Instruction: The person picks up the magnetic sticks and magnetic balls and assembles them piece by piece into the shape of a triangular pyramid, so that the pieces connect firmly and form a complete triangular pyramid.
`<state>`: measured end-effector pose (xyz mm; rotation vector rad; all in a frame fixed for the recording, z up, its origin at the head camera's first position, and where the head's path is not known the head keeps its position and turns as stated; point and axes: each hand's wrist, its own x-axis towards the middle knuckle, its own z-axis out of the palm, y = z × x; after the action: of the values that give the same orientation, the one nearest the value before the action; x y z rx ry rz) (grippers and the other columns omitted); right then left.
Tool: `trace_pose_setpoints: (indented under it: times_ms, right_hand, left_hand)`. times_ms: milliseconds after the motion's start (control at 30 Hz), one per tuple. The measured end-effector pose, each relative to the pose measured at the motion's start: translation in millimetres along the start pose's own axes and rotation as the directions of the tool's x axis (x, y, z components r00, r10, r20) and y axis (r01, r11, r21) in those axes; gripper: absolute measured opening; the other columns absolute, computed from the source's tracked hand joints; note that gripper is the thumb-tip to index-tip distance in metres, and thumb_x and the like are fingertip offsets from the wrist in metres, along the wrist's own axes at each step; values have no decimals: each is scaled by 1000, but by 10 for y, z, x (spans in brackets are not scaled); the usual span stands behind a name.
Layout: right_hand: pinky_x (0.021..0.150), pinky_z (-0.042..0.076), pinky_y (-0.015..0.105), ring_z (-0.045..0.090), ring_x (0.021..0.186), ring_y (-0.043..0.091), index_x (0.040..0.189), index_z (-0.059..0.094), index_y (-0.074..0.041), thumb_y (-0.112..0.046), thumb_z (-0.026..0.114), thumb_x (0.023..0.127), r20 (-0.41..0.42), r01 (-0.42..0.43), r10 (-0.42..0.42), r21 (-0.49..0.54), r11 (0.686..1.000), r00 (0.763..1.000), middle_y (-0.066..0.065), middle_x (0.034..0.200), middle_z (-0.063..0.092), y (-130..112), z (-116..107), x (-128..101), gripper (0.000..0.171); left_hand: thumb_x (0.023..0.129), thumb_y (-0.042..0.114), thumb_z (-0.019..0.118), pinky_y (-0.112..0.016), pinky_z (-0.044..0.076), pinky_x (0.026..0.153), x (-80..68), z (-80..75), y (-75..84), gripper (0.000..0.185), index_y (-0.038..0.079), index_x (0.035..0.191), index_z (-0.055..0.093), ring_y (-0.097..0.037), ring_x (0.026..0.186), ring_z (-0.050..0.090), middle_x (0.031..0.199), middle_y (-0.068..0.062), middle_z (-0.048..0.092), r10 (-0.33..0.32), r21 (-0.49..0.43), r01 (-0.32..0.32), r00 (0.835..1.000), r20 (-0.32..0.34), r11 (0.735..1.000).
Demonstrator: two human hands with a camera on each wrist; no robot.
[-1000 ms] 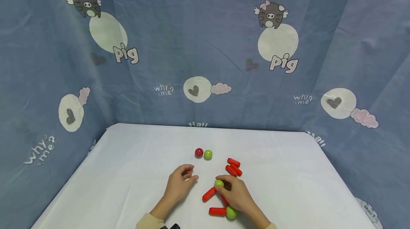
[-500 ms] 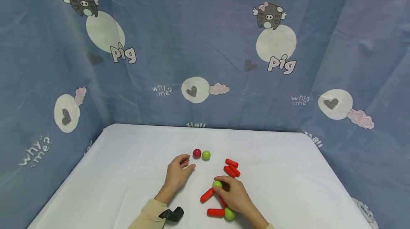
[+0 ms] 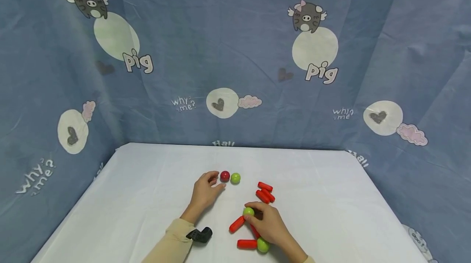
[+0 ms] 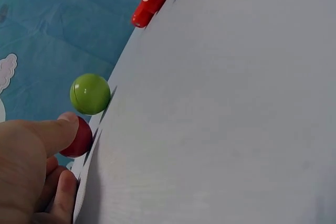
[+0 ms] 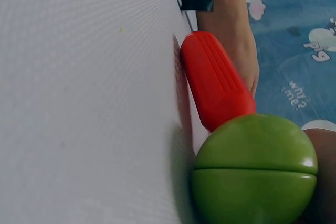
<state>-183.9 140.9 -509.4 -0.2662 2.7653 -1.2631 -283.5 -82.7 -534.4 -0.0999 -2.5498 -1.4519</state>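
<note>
My left hand (image 3: 205, 192) reaches toward a shiny red ball (image 3: 225, 176), its thumb and fingers spread on the ball's near-left side. In the left wrist view, the thumb overlaps the red ball (image 4: 79, 139); contact is unclear. A green ball (image 3: 235, 178) sits just right of it. My right hand (image 3: 271, 223) pinches another green ball (image 3: 248, 211) between thumb and fingers, at the end of a red rod (image 3: 237, 224). Partly under that hand lies a second red rod (image 3: 254, 231). Nearer me, another green ball (image 5: 254, 169) meets the end of a ridged red rod (image 5: 216, 80).
Several loose red rods (image 3: 265, 196) lie together beyond my right hand. A white cloth covers the table (image 3: 165, 173). Behind it hangs a blue printed curtain (image 3: 235, 50). A black device (image 3: 200, 235) is strapped to my left wrist.
My left hand has moved forward to the red ball, its thumb and fingers now beside it. My right hand keeps its pinch on the green ball. The head view has shifted slightly.
</note>
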Motion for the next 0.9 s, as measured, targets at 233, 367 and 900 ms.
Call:
trace_pose_setpoints:
  times_ms: [233,367,900]
  right_hand:
    - [87,55,33,62,100,15,122,72,-15,-29,75,93,-7,6,-6,1,1000,1000,1,114,72,5,4,5,32]
    - [88,56,35,63,101,15,122,73,-16,-29,75,93,-6,-2,2,11,1000,1000,1,114,72,4,13,5,32]
    - [85,57,32,61,95,14,122,72,-15,-29,76,93,-1,-9,10,20,1000,1000,0,112,71,8,2,19,32]
  left_hand:
    - [85,12,83,-34,57,95,81,23,-1,47,-1,127,65,-30,113,68,120,-18,68,7,-2,-7,1000,19,1000]
    - [86,13,82,-33,57,95,108,31,15,47,-1,128,65,-30,114,68,122,-19,67,0,1,0,1000,29,1000]
    - [84,13,83,-36,58,93,180,89,34,45,-1,124,67,-33,113,69,123,-20,67,35,35,-36,999,41,999]
